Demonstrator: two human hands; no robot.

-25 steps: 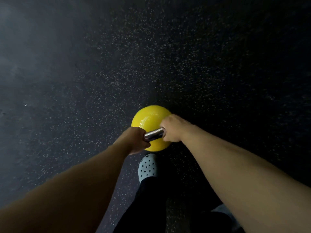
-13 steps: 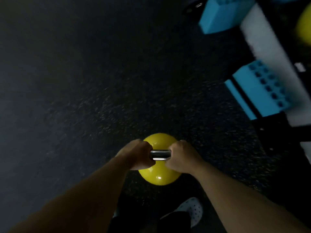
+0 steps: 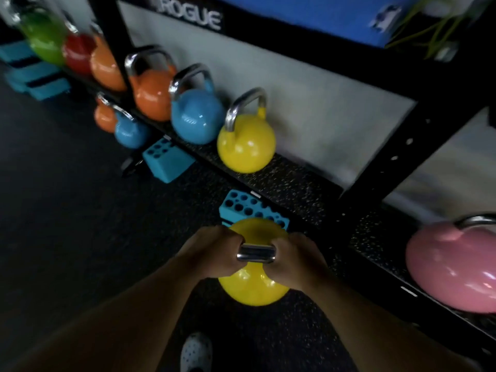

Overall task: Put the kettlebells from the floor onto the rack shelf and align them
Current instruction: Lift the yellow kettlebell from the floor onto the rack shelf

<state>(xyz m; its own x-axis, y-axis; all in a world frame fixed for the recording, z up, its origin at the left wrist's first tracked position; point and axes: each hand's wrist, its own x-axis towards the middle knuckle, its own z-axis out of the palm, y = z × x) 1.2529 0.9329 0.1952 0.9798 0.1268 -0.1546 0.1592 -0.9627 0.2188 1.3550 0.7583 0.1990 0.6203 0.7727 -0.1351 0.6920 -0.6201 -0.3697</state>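
While both hands clasp the chrome handle (image 3: 255, 253) of the carried yellow kettlebell (image 3: 252, 288), that bell hangs above the dark speckled floor (image 3: 67, 224), just in front of the rack shelf (image 3: 290, 181). Far left on the rack shelf sit a blurred green kettlebell (image 3: 43, 38), a red kettlebell (image 3: 77, 53) and two orange kettlebells (image 3: 106, 67) (image 3: 153, 93); below the rack shelf at this end, a smaller orange kettlebell (image 3: 104, 119) and a small blue kettlebell (image 3: 131, 132) rest low. Further along the rack shelf stand a large blue kettlebell (image 3: 197, 115) and a shelved yellow kettlebell (image 3: 245, 146), upright, handles up. The left hand (image 3: 212, 253) is wrapped tight on the handle's left end, the right hand (image 3: 295, 261) on its right end. A blue perforated block (image 3: 249, 208) lies under the rack shelf behind the carried bell. At the rack shelf's right end, past a black upright (image 3: 394, 157), sits a pink kettlebell (image 3: 453, 267)
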